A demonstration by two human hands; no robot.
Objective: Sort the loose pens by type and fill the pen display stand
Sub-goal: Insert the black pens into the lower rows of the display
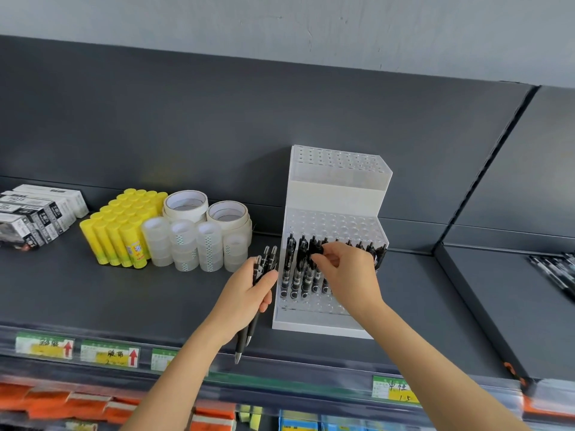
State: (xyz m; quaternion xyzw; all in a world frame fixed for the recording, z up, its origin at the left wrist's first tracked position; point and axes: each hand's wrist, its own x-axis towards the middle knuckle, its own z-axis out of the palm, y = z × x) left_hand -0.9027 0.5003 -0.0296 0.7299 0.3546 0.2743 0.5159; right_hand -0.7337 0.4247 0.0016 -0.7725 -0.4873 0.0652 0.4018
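Standing at the dark shelf (124, 293), a person has both hands at the white stand (323, 194), which sits on the shelf just right of the tape rolls (199, 244). The left hand (249, 297) is curled round a bundle (264, 264) of black pens, held just beside the stand's left wall, clips up and tips pointing down past the shelf's front edge. The right hand (345, 272) reaches over the stand's lower tier, thumb and forefinger pinching the top of one black pen (317, 250) that stands among the others; its other fingers are loosely bent above the holes. A row (300, 259) of black pens stands in the back holes of that lower tier, with a few more just in front on the left side. Loose pens (557, 272) lie on the next shelf section, well apart to the right. Left of the tape stand yellow glue sticks (118, 234), with boxes (37, 219) beyond them. Price tags (109, 353) line the front rail below.
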